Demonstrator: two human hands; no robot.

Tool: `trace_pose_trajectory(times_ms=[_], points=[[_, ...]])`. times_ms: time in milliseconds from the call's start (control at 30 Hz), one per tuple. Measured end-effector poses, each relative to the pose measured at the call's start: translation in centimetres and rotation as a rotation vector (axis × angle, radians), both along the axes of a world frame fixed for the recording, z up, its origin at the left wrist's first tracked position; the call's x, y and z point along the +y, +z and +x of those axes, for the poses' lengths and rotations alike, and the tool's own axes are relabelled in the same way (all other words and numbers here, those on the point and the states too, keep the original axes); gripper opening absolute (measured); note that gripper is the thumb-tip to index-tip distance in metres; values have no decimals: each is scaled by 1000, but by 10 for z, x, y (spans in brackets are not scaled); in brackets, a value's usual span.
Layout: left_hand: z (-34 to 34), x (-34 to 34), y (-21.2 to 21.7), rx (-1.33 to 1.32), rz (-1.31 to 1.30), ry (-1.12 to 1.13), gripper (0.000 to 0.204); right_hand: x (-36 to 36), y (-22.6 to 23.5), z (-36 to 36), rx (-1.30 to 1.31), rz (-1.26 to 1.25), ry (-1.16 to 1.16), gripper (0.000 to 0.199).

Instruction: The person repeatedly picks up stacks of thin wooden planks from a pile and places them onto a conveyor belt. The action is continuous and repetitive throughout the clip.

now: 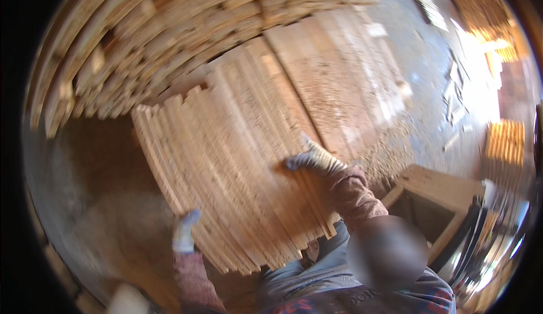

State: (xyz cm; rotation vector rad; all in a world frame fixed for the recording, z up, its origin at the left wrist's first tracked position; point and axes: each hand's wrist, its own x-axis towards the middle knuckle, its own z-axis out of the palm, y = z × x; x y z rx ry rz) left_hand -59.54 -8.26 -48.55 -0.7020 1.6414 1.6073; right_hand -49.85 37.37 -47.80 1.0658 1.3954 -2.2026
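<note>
A broad layer of long, light wooden slats lies side by side in front of me, with uneven ends toward my body. My left hand, in a pale glove with bluish fingertips, is at the near left edge of the layer. Its fingers are stretched against the outermost slat. On top of the slats, toward their right side, rests my right hand in a similar glove. The thumb stands apart from the other fingers, and nothing shows in the grip.
Beyond a dark gap lies another wooden stack, strewn with wood chips. Stacked lumber rises along the far left. At right are an open wooden box frame, sawdust and scrap pieces on the floor.
</note>
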Motion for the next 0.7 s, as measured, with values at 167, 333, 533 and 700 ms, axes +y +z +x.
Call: trace_pose_trajectory(times_ms=[167, 333, 533, 700], points=[[45, 48, 49, 187, -10, -217, 67, 33, 76, 106, 209, -83, -170, 106], [-36, 100, 39, 274, 328, -707, 71, 1, 198, 191, 229, 182, -463, 111], [-16, 263, 266, 287, 562, -1223, 61, -118, 352, 337, 227, 411, -1064, 111], [185, 382, 379, 208, 790, -1939, 54, -309, 392, 454, 244, 530, -1793, 79]])
